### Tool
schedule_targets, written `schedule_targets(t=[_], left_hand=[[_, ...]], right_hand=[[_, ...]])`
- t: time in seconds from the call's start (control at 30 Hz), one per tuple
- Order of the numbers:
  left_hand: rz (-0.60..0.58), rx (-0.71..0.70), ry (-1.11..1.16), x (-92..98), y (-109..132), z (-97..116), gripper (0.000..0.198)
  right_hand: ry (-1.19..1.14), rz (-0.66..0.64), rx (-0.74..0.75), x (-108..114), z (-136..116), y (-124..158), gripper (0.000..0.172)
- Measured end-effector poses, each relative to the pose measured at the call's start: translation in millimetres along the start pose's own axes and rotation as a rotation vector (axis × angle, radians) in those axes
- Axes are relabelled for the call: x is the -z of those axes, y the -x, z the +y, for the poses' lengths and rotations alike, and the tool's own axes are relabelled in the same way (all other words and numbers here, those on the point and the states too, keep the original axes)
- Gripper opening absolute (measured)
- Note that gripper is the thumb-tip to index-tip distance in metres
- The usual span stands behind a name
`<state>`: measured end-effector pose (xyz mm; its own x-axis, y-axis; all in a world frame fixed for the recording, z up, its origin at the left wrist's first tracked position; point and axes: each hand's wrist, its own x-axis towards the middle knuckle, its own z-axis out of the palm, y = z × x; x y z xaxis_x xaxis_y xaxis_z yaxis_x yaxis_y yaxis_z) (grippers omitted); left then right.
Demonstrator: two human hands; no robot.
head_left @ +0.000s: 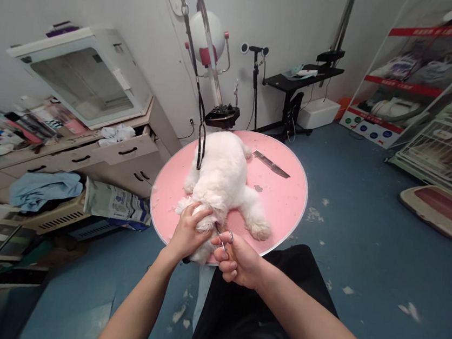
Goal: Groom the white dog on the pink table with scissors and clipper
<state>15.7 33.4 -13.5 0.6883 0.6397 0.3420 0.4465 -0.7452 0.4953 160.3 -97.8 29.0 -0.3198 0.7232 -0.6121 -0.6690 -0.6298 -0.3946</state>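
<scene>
A round pink table (290,198) stands on a blue floor (348,243) scattered with pale tufts (315,215), drawers (100,158) to the left, a cage (449,146) to the right. A comb (271,164) lies on the table. The white dog (222,161) lies there too, its head under the left hand (189,233), which clasps it; the right hand (240,261) grips scissors (220,236), tips against the head's fur.
</scene>
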Motion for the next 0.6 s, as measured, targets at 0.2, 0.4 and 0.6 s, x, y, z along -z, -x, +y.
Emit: schedule_targets(t=[0.2, 0.4, 0.6], left_hand=[[-0.016, 0.030, 0.003, 3.1, 1, 0, 0.042], [-0.033, 0.055, 0.057, 4.5, -2, 2, 0.040], [-0.013, 0.045, 0.058, 2.2, -4, 3, 0.040]], right_hand=[[0.171, -0.004, 0.160, -2, 18, -1, 0.021], [0.279, 0.042, 0.293, 5, 45, -14, 0.043], [0.333, 0.030, 0.342, 5, 57, -11, 0.044]])
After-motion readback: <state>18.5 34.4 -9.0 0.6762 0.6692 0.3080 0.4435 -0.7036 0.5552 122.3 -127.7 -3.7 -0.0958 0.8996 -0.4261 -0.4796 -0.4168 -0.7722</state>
